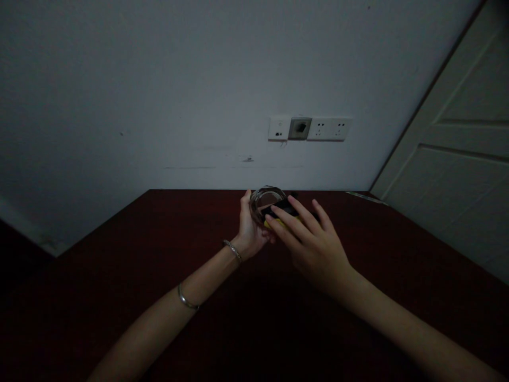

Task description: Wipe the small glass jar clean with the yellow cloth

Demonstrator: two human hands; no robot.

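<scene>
The left grip (250, 233) is closed on the left side of a ring (254, 206), thumb up beside the rim and the other fingers curled below. A black-and-yellow piece (283, 206) lies across the ring's lower right, between the 2 hands; whether the 2 things are joined is too dim to tell. The right grip (318, 249) reaches over this piece from the right, fingers spread and lying along its top. Its thumb is hidden, so I cannot tell whether it pinches the piece or only rests on it.

The likeliest trouble is a slip: if the right grip is only resting there, a firm push could tip the piece out of the left grip's hold. Pressing too hard might also skew or squash the ring, should it be soft. The poor light and the covering fingers make a misplaced touch easier, since little of the contact shows.

Just below the left grip, a chain bracelet (232, 250) circles the wrist, and a bangle (186, 300) sits farther down the forearm. Around and beneath both hands spreads the dark red desk (191, 228). Beyond the grip stands a pale wall (159, 95), with a row of sockets (329, 129) above and to the right; farther right is a panelled door (457, 159).
</scene>
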